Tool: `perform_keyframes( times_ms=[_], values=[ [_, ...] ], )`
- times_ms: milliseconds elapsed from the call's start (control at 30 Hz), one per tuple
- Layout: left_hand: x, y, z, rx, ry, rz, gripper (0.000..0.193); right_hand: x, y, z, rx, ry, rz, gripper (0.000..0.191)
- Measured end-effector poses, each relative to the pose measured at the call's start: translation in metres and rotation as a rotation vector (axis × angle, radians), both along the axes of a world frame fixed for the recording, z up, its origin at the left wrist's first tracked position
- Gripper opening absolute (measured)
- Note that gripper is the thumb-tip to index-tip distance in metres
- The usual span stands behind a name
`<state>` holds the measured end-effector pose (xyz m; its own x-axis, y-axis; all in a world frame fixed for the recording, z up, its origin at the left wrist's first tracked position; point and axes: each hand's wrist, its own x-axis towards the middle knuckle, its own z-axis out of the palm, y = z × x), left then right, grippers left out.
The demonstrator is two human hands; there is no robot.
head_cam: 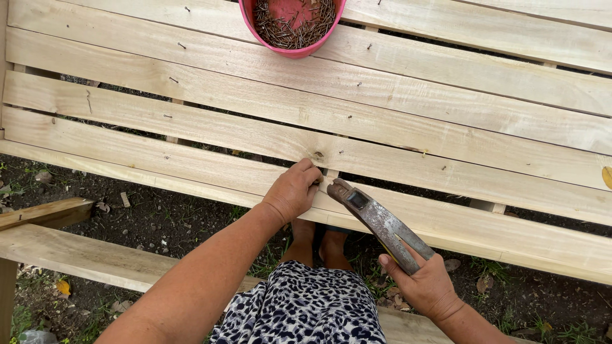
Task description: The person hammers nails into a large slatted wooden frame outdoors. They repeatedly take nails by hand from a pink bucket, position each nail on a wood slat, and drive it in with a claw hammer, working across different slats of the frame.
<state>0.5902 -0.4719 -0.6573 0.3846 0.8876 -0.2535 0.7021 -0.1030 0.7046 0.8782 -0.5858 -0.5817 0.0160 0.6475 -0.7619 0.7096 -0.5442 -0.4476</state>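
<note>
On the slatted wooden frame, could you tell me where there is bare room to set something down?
The slats right of the pink bowl of nails lie bare. Left of the bowl, nails dot the boards. The near slat is crowded by the left hand and the hammer in the right hand.

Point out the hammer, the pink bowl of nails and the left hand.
hammer (381, 224), head view, on the metal shaft.
pink bowl (290, 51), head view, on its near rim.
left hand (293, 191), head view, on the back of the hand.

Left hand (294, 190) pinched; right hand (426, 283) in a closed grip.
</note>
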Motion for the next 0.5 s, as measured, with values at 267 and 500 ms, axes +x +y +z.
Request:
perform_keyframes(
  times_ms=[267, 500],
  values=[
    [0.012, 0.005, 0.001, 0.074, 0.317, -0.324, 0.015, -0.004, 0.004, -0.019, 0.037, -0.054, 0.035, 0.042],
    [-0.002, -0.001, -0.010, 0.192, 0.223, -0.209, 0.020, 0.005, 0.012, -0.037, -0.039, -0.199, 0.218, 0.037]
  ],
)
